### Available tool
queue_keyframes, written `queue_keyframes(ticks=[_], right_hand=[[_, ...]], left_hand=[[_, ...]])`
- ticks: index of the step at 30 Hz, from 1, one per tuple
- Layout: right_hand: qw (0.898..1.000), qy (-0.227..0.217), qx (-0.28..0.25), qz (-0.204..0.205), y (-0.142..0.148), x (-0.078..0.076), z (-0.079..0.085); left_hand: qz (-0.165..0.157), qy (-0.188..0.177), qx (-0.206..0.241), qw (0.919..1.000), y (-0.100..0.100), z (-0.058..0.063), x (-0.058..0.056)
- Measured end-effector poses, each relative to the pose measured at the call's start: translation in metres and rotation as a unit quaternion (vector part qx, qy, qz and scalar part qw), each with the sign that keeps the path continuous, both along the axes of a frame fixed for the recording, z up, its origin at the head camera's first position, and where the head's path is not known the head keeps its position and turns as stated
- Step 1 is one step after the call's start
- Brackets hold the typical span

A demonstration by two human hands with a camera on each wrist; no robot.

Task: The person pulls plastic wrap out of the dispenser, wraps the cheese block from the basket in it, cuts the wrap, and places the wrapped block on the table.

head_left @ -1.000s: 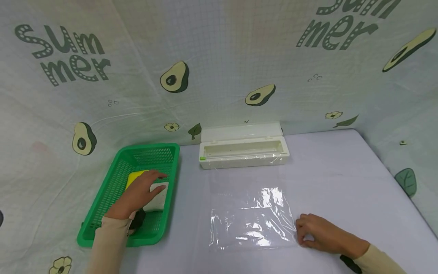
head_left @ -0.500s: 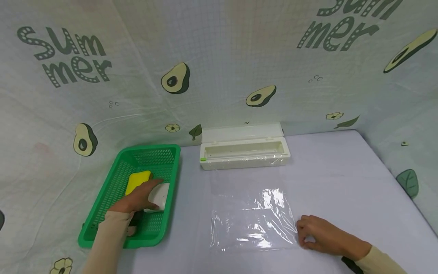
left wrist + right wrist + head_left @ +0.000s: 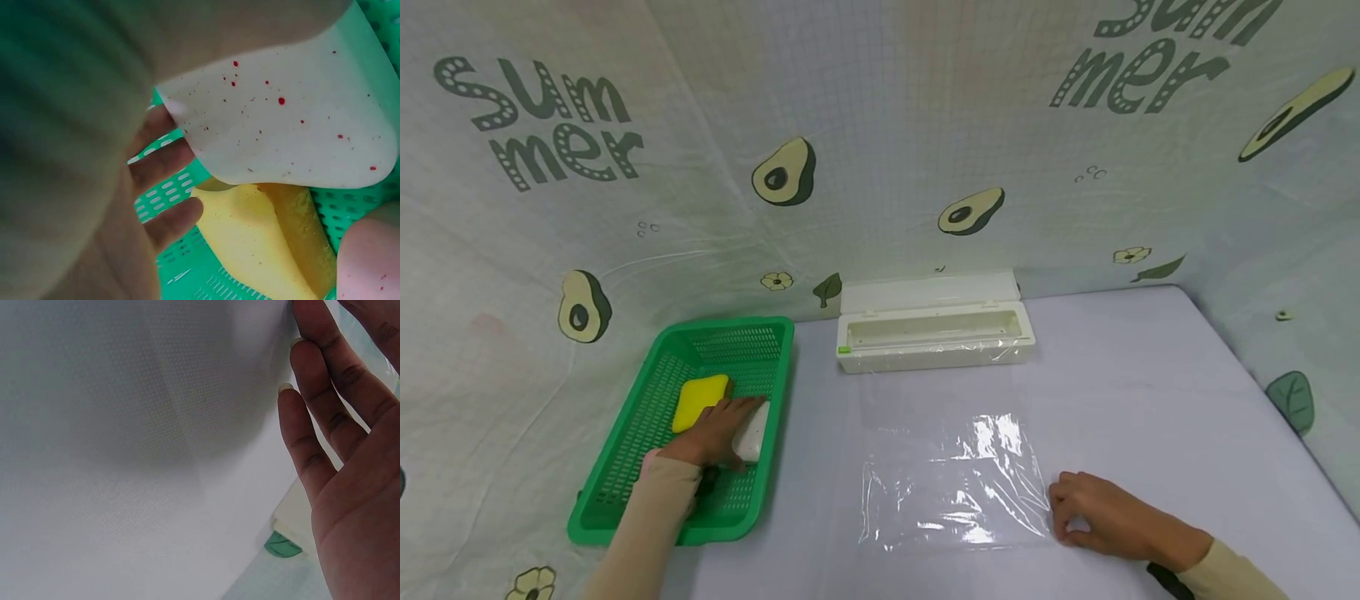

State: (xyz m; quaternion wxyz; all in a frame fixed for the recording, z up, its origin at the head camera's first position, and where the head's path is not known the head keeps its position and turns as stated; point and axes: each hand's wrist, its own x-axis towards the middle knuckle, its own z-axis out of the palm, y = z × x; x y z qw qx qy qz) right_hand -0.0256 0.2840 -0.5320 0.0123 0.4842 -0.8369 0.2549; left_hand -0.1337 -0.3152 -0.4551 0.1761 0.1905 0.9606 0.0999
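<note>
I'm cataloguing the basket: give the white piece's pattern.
The white piece has small red and dark specks, best seen in the left wrist view.

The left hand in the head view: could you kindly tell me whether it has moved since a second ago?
Yes: the left hand has shifted slightly away from the green basket's far rim, uncovering more of the yellow block.

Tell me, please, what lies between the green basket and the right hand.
The head view shows a bare strip of table beside the green basket, then the clear plastic film, which reaches the right hand.
</note>
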Motion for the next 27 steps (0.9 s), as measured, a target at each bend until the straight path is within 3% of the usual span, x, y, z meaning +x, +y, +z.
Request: queue_keyframes(ticks=[8, 17, 20, 27], right_hand=[[1.0, -0.02, 0.004, -0.002, -0.001, 0.0, 0.002], [0.999, -0.037, 0.011, -0.008, 0.0, 0.0, 0.003], [0.999, -0.049, 0.017, -0.012, 0.0, -0.001, 0.003], [0.998, -0.063, 0.023, -0.014, -0.002, -0.002, 0.003]], left_hand=[[-0.006, 0.037, -0.02, 0.9991, 0.005, 0.004, 0.0], [-0.006, 0.1, 0.017, 0.9948, -0.003, -0.001, -0.001], [0.018, 0.134, 0.039, 0.9901, -0.005, 0.002, 0.0], [0.072, 0.192, 0.026, 0.9784, -0.001, 0.022, 0.006]])
